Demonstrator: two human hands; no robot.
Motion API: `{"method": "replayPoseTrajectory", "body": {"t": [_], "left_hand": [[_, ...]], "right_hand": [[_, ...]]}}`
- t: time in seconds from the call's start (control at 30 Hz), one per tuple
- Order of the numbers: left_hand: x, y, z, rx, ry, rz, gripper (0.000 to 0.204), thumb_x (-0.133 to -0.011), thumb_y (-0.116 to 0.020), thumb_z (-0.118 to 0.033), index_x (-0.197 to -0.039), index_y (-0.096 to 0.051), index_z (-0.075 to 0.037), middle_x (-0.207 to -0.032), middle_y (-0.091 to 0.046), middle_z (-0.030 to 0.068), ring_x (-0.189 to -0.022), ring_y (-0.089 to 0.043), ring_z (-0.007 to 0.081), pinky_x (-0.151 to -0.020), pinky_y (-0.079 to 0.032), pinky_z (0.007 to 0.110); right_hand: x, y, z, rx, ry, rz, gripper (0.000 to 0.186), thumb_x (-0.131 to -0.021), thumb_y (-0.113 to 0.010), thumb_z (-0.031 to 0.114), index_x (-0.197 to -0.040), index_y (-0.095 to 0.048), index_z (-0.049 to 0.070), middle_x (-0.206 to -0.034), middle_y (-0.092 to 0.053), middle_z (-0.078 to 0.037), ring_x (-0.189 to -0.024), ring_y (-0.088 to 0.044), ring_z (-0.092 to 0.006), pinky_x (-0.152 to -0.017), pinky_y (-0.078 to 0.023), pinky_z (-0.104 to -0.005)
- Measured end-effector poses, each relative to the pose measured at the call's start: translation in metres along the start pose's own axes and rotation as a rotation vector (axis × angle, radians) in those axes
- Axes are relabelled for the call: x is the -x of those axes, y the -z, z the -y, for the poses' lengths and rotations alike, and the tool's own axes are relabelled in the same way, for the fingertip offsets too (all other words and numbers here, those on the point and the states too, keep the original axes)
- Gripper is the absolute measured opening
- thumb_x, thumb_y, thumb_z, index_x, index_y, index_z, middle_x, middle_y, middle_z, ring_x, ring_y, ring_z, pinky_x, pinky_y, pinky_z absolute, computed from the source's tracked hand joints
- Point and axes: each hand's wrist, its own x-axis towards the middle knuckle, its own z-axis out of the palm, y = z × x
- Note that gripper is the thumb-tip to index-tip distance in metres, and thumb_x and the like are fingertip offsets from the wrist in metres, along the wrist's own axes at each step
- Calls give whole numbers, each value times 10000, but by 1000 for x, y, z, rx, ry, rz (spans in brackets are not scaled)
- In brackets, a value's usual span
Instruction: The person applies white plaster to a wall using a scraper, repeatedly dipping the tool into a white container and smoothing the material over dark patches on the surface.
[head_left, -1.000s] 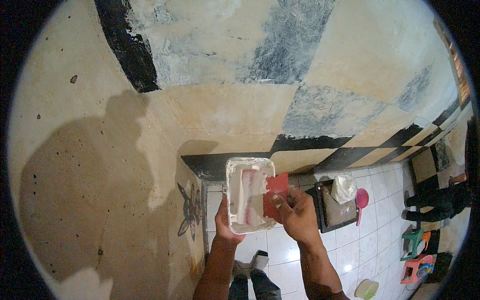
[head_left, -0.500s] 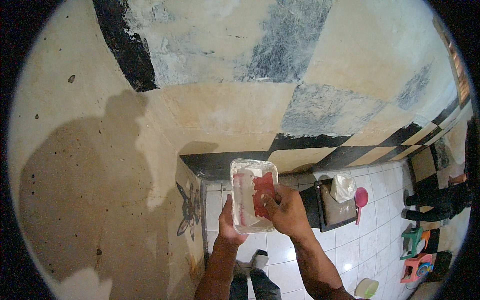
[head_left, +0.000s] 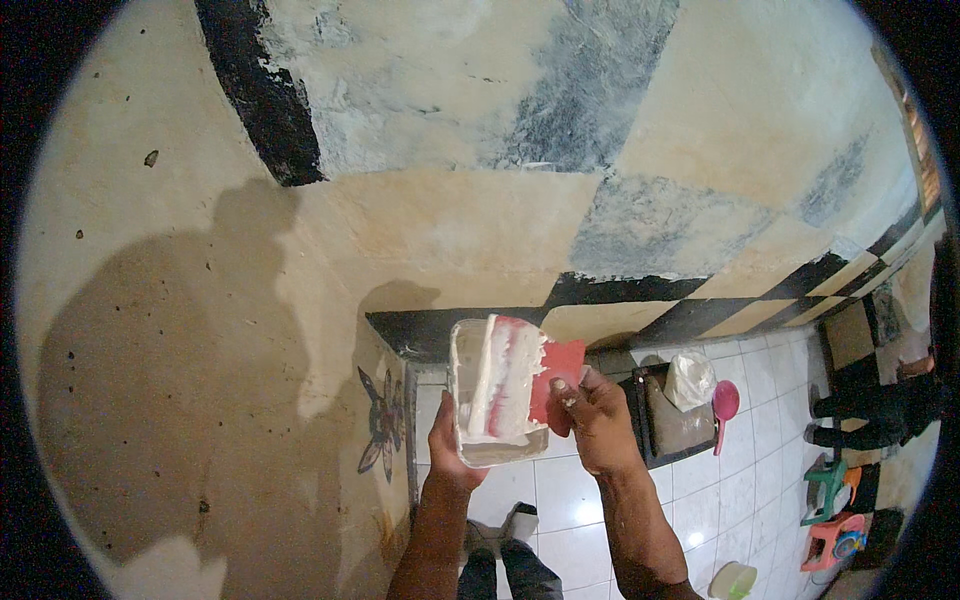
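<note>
A rectangular, see-through plastic tub [head_left: 470, 365] with smeared walls rests in my left hand [head_left: 452, 455], whose fingers curl round its left side and underneath. Over the tub is a wide red plastic scraper [head_left: 562, 368], gripped at its right part by my right hand [head_left: 603, 425] with the thumb on top. White putty [head_left: 515, 385] lies thick along the blade, with streaks of red showing through. The scraper hides much of the tub's inside. Both hands are in front of the lower wall, near a corner.
Ahead stands a wall [head_left: 440, 215] of cream and black squares, some patched whitish. Another wall [head_left: 130, 330] rises at left. On the tiled floor are a dark tray [head_left: 640, 410], a white bag [head_left: 690, 380], a pink dipper [head_left: 726, 400] and a pale green bowl [head_left: 733, 580]. Stools [head_left: 832, 540] and a person [head_left: 870, 410] are at right.
My right hand has moved the scraper rightward and lifted it over the tub. A thick layer of putty now shows along its blade. My left hand still holds the tub, which is slightly shifted left.
</note>
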Motion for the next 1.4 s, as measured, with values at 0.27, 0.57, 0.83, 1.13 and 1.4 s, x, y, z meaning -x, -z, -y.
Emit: {"method": "replayPoseTrajectory", "body": {"t": [0.27, 0.57, 0.83, 1.13, 1.4], "left_hand": [[12, 30, -25, -155, -232, 132, 519, -991, -348, -410, -1394, -393, -87, -1337, -510, 122, -1215, -516, 292, -1020, -430, 450], [46, 43, -56, -10, -320, -41, 498, -964, -416, -414, -1361, -451, -114, -1311, -529, 106, -1186, -531, 288, -968, -464, 475], [90, 68, -65, -103, -500, -117, 537, -945, -428, -445, -1375, -444, -123, -1327, -520, 106, -1190, -526, 310, -958, -470, 497], [118, 37, -82, 62, -448, -183, 591, -926, -435, -484, -1400, -421, -133, -1344, -515, 109, -1182, -539, 332, -957, -470, 523], [119, 39, -72, 155, -491, -137, 589, -923, -444, -494, -1390, -433, -136, -1316, -538, 112, -1148, -565, 345, -933, -481, 550]], "right_hand": [[-14, 2, -3, -290, -62, 87, 219, -909, -614, 114, -1122, -602, 62, -970, -638, -31, -824, -600, -138, -637, -465, -265], [-74, -67, -16, -450, -186, 141, 157, -893, -630, 124, -1038, -592, 76, -863, -624, 12, -681, -553, -92, -562, -438, -230], [-135, -115, -92, -499, -299, 221, 113, -899, -638, 148, -1001, -623, 104, -910, -634, 30, -785, -577, -105, -663, -451, -255], [-174, -172, -116, -568, -168, 155, 121, -899, -570, 71, -997, -627, 29, -913, -641, -38, -883, -602, -165, -772, -471, -288], [-242, -184, 14, 670, 686, 220, 236, -944, -419, 93, -1001, -633, 11, -843, -613, -66, -719, -574, -116, -581, -459, -265]]}}
